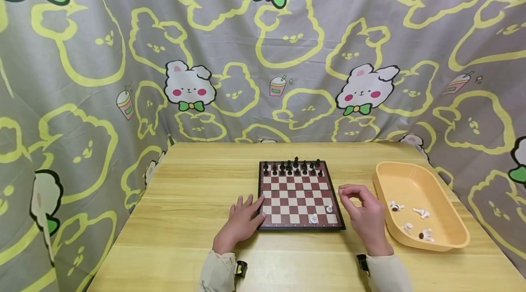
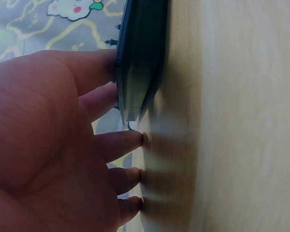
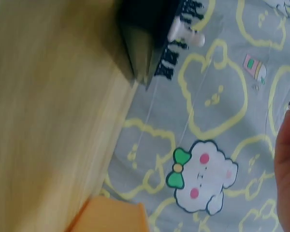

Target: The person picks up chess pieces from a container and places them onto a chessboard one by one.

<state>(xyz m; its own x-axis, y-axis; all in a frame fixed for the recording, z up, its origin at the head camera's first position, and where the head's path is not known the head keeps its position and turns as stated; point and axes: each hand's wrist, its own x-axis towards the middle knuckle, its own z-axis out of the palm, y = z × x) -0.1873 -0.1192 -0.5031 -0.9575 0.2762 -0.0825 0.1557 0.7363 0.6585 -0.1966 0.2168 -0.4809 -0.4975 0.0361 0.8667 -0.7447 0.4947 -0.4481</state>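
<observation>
A chessboard (image 1: 287, 200) of brown and cream squares lies on the table, with black chess pieces (image 1: 289, 171) standing in two rows along its far side. Two white pieces stand near its close right corner, one a white chess piece (image 1: 314, 218) and the other a white pawn (image 1: 329, 209). My left hand (image 1: 242, 221) rests against the board's left edge, thumb and forefinger touching it; in the left wrist view the other fingertips (image 2: 135, 175) meet the tabletop. Just off the right edge, my right hand (image 1: 365, 214) pinches a small white chess piece (image 1: 339, 191), mostly covered by the fingers.
To the right stands a yellow-orange tray (image 1: 460, 232) holding several white chess pieces (image 1: 421, 212) lying on their sides. It sits close beside the right hand. A patterned grey curtain (image 1: 242, 114) hangs behind and around the wooden table (image 1: 189, 178).
</observation>
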